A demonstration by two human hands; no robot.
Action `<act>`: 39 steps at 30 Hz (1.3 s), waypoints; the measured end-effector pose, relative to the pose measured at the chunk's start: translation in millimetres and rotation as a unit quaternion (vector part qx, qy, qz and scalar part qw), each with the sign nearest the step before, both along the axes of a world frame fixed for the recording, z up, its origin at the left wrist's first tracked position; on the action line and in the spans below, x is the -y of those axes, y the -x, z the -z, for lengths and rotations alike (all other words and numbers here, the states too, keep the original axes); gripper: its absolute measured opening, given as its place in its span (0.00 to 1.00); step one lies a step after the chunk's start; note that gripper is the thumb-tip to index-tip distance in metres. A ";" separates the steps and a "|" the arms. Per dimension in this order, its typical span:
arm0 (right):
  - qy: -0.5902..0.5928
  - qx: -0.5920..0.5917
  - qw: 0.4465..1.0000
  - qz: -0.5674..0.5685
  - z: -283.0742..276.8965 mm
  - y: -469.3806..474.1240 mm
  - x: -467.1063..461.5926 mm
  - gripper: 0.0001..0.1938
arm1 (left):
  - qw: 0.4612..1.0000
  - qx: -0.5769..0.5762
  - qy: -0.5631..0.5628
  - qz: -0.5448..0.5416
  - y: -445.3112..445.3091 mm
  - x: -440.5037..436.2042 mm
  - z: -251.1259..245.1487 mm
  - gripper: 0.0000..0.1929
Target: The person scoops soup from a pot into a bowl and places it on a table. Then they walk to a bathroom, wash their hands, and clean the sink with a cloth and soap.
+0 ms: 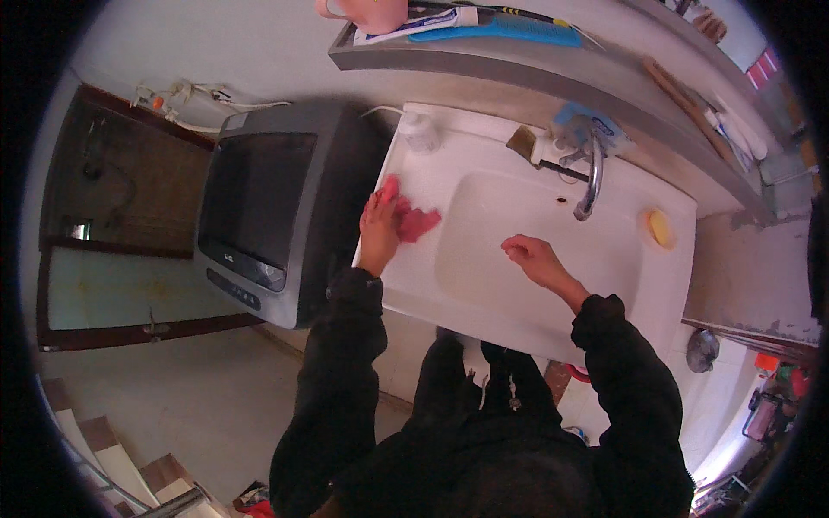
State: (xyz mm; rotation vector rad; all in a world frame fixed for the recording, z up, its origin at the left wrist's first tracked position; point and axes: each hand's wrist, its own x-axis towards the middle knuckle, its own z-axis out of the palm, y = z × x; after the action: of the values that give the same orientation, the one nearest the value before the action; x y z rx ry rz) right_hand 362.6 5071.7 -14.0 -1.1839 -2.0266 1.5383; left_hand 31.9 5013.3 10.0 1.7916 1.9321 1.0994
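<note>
My left hand (379, 233) rests at the left side of a white washbasin (414, 278), gripping a crumpled red-pink cloth (418, 223). Part of the cloth spreads flat on the ledge, and part shows above the fingers. Over the basin's hollow hangs my right hand (534, 259), its fingers curled together with nothing visible in them. A chrome faucet (592, 178) arches over the far right of the hollow, with no water seen running. Beyond the cloth, a white bottle (421, 134) stands on the back left corner. Yellow soap (659, 226) lies at the right edge.
A grey appliance (259, 213) with a dark front stands close on the left. Behind the faucet are a blue packet (612, 133) and a brownish flat-ended item (522, 142). Above, a wall shelf (453, 61) holds a pink mug (375, 16), a tube (421, 27) and a blue comb (499, 31).
</note>
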 end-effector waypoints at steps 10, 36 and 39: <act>0.388 -0.165 0.901 0.105 -2.2 54.0 28.9 0.21 | 0.962 0.188 0.187 0.062 -108.9 24.0 25.7 0.16; -0.298 0.003 0.923 0.241 -12.6 206.9 -136.1 0.25 | 0.920 0.389 -0.017 -0.055 64.6 -86.5 -82.8 0.26; -0.392 0.144 0.908 -0.013 -15.7 236.7 -91.5 0.26 | 0.913 0.390 -0.044 -0.111 78.8 -59.5 -85.1 0.27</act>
State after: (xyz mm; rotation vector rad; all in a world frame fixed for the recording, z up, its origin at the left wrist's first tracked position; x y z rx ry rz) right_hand 125.9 5163.2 1.7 -1.0618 -2.4768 0.4293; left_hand -47.0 5072.8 95.1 0.9197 1.5956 1.6694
